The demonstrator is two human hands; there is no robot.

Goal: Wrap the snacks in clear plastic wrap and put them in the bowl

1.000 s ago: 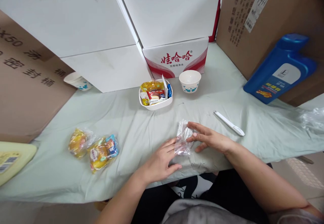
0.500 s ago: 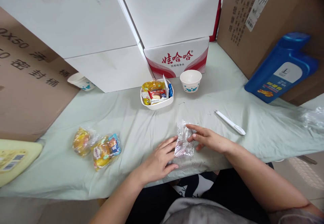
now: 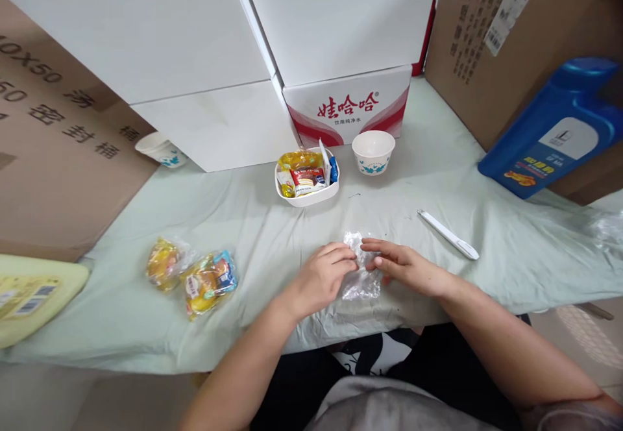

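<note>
A small clear plastic bag [image 3: 359,280] lies crumpled on the pale green cloth near the table's front edge. My left hand [image 3: 324,276] has its curled fingers pinching the bag's upper left edge. My right hand [image 3: 405,265] pinches the same top edge from the right, its fingertips almost meeting the left ones. Two filled snack bags [image 3: 193,273] lie on the cloth to the left. A white tray of wrapped snacks [image 3: 307,177] stands beyond the hands.
A white paper bowl [image 3: 373,152] sits beside the tray, and another paper cup [image 3: 161,149] lies at the back left. A white pen-like tool [image 3: 448,234] lies to the right. A blue jug [image 3: 555,130] leans on cardboard boxes. White cartons [image 3: 253,54] wall the back.
My left hand moved up and right from the bag's lower left to its top edge, meeting the right fingertips. The bag now lies flatter and more crumpled.
</note>
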